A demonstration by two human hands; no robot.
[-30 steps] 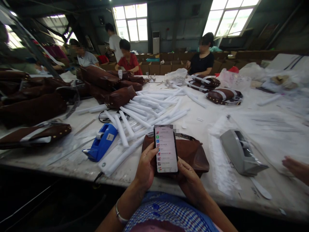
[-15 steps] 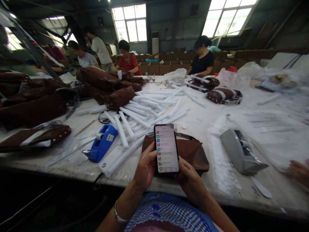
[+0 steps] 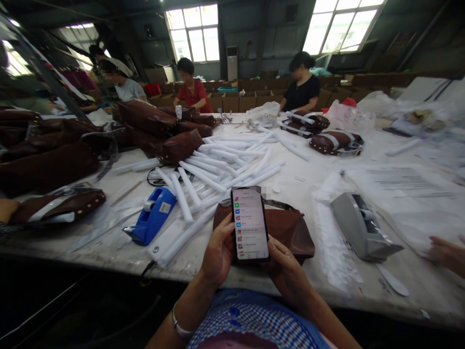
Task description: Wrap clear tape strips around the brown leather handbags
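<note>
A black-edged smartphone (image 3: 249, 224) with a lit list on its screen is held upright between my two hands. My left hand (image 3: 219, 252) is closed around its left edge, thumb at the screen's side. On the lower right edge, my right hand (image 3: 285, 264) grips it with the fingers partly hidden behind. Just behind the phone a brown leather bag (image 3: 290, 231) lies on the table, partly covered by the phone and hands. To the left stands a blue tape dispenser (image 3: 154, 215), and to the right a grey one (image 3: 363, 228).
White rolled tubes (image 3: 214, 169) lie heaped mid-table beside piled brown bags (image 3: 148, 123). Clear plastic sleeves (image 3: 407, 189) spread at right. Another person's hand (image 3: 448, 254) is at the right edge; another (image 3: 7, 211) touches a wrapped bag at left. Several people work across the table.
A co-worker's hand has come in at the left edge onto the wrapped bag. The standing person at the back has moved left and bent down. My hands and phone have barely moved.
</note>
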